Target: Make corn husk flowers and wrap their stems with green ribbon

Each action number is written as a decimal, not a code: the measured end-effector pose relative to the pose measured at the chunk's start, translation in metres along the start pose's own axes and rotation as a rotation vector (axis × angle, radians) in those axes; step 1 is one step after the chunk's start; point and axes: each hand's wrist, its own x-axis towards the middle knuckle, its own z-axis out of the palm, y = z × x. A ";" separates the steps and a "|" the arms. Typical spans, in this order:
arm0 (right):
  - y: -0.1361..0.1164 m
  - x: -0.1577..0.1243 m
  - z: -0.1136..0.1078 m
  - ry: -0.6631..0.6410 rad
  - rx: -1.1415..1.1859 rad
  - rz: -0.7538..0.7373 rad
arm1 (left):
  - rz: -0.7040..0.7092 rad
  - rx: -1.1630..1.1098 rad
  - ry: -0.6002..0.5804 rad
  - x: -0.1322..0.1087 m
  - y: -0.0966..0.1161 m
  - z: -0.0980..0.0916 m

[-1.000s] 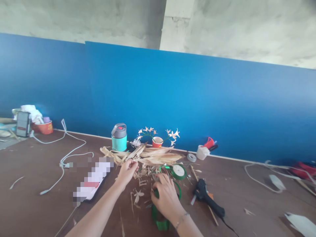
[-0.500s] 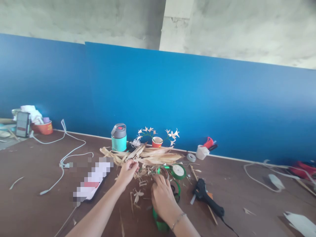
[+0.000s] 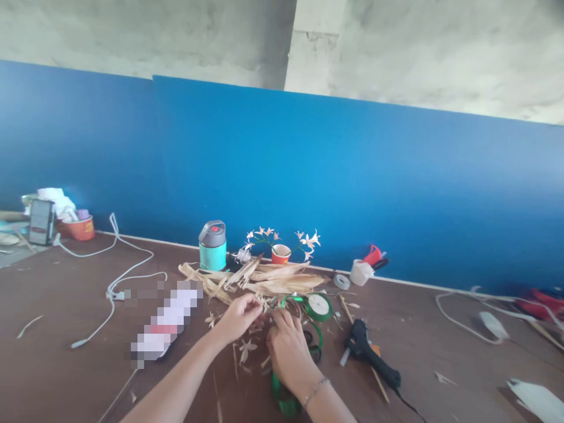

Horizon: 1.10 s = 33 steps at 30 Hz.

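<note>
My left hand [image 3: 240, 319] is closed in a pinch above the scattered scraps, its fingertips by small pale pieces; what they hold is too small to make out. Just to its right, my right hand [image 3: 289, 343] has its fingers bent and pressed together, pointing down, and whatever they grip is hidden. A white husk flower [image 3: 247, 351] lies on the table between my forearms. Dried corn husks [image 3: 286, 278] are heaped beyond my hands. A green tape roll [image 3: 319, 307] sits right of my fingers, and more green ribbon [image 3: 286, 399] shows under my right wrist.
A black glue gun [image 3: 368, 351] lies to the right, a phone [image 3: 170, 323] to the left. At the back stand a turquoise flask [image 3: 212, 254], a paper cup [image 3: 281, 254] with flower sprigs and a white container [image 3: 361, 272]. White cables [image 3: 127, 270] trail across the left side.
My left hand has moved right and slightly nearer, closing most of the gap to my right hand. The right hand has shifted only slightly.
</note>
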 end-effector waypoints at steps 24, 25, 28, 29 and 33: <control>0.028 0.000 -0.018 0.361 2.148 0.406 | -0.080 0.031 -0.062 0.004 -0.015 0.003; 0.032 -0.001 -0.021 0.358 2.213 0.406 | -0.084 0.033 -0.060 0.004 -0.014 0.004; 0.040 -0.001 -0.023 0.395 2.168 0.411 | -0.083 0.023 -0.046 0.002 -0.005 0.005; 0.040 -0.001 -0.021 0.389 2.089 0.414 | -0.070 0.007 -0.028 0.001 0.000 0.005; 0.030 0.000 -0.007 0.264 1.675 0.406 | 0.051 -0.207 0.062 -0.008 0.022 0.005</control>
